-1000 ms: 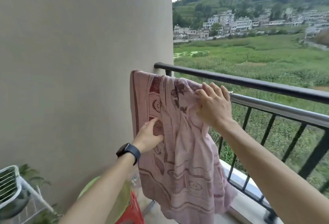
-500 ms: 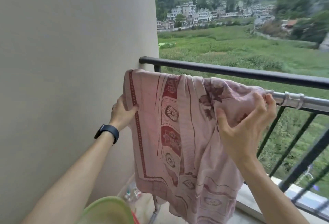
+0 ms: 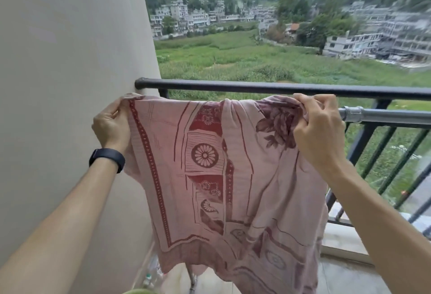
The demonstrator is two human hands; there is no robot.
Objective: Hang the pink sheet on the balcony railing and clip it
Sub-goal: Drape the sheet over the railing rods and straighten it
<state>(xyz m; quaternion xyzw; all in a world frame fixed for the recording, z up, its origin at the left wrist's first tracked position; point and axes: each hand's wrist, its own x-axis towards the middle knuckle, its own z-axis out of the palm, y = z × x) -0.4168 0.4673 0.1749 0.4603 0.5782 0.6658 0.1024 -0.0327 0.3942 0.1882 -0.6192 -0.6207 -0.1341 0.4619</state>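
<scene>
L hand (image 3: pixel 112 123): fingers curled shut, pinching the pink sheet (image 3: pixel 217 177) at its top L corner, right by the beige wall (image 3: pixel 65 60). Black band (image 3: pixel 106 158) on that wrist. R hand (image 3: pixel 318 128): fingers bent tight round a bunched wad of the sheet's top edge, just L of the metal pipe's (image 3: pixel 384 116) coupling.

Sheet: thin, soft cotton-like cloth, pale pink w/ dark red print – dotted border stripe down the L side, wheel-shaped flower medallions in rectangular panels, a big purplish rose near the R hand. Creased, w/ vertical folds mid-cloth.

Top edge runs horizontal, hand to hand, parallel to and just below the black railing (image 3: pixel 279 88) top bar; the rest hangs straight down on the near side of the railing, lower hem ragged-looking, reaching toward the floor (image 3: pixel 345 277). Grey pipe sticks out from under the cloth at R, also parallel to the railing. Can't tell how much cloth lies behind the pipe.
</scene>
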